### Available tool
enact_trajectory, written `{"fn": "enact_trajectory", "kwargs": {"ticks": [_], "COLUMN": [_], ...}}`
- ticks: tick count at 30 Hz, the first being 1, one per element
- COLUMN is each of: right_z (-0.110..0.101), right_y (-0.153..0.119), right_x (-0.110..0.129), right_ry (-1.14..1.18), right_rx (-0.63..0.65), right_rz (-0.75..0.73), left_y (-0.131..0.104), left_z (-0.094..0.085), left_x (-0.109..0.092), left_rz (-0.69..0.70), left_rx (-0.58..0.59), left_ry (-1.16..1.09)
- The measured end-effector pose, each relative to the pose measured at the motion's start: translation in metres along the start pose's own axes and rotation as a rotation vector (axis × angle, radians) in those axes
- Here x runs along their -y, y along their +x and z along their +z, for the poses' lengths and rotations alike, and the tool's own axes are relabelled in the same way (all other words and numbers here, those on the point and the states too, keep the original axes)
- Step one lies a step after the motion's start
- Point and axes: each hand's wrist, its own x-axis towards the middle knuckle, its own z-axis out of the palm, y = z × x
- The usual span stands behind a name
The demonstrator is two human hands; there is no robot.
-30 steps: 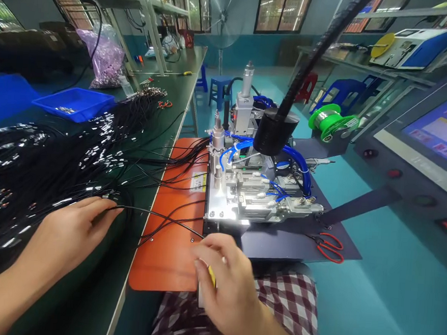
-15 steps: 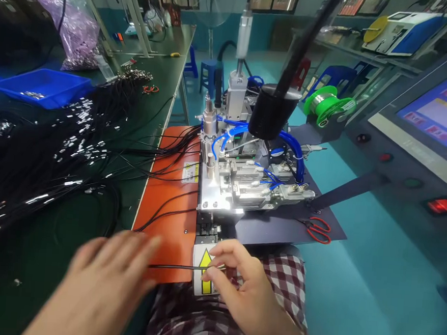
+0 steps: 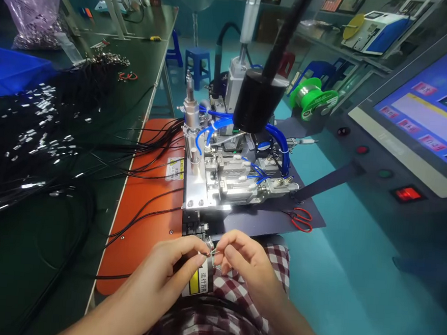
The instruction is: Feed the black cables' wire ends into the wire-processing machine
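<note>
My left hand (image 3: 168,271) pinches a black cable (image 3: 112,277) close to its end, thumb against forefinger. The cable runs out to the left beneath that wrist. Thin bare-looking wire ends (image 3: 213,252) stick out between my two hands. Against them my right hand (image 3: 249,264) is closed, its fingertips on the fine wires. Both hands are above my lap, at the front of a metal machine (image 3: 226,180) with blue air tubes. Just below the fingers is a white label (image 3: 202,281) with a yellow mark, partly covered by my left hand.
Black cables (image 3: 151,152) run from a large heap over the orange plate (image 3: 146,233) into the machine. Red-handled scissors (image 3: 301,220) lie on the dark base plate. A black cylinder (image 3: 261,101) hangs above the machine. To the right are a screen panel (image 3: 422,115) and a green spool (image 3: 313,98).
My left hand has moved right to the cable's end, beside my right hand, and now pinches it. My right hand stays at the wire ends. The camera view has shifted right.
</note>
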Motion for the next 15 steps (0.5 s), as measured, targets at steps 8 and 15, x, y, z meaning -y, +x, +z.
{"fn": "enact_trajectory", "kwargs": {"ticks": [8,15], "right_z": [0.003,0.000], "right_y": [0.008,0.015], "right_x": [-0.001,-0.002], "right_ry": [0.082,-0.020], "right_rx": [-0.017,-0.015], "right_rz": [0.028,-0.039], "left_y": [0.006,0.006], "left_z": [0.003,0.002], "left_x": [0.006,0.010], "left_rz": [-0.025,-0.026], "left_rx": [-0.012,-0.023], "left_ry": [-0.035,-0.026]}}
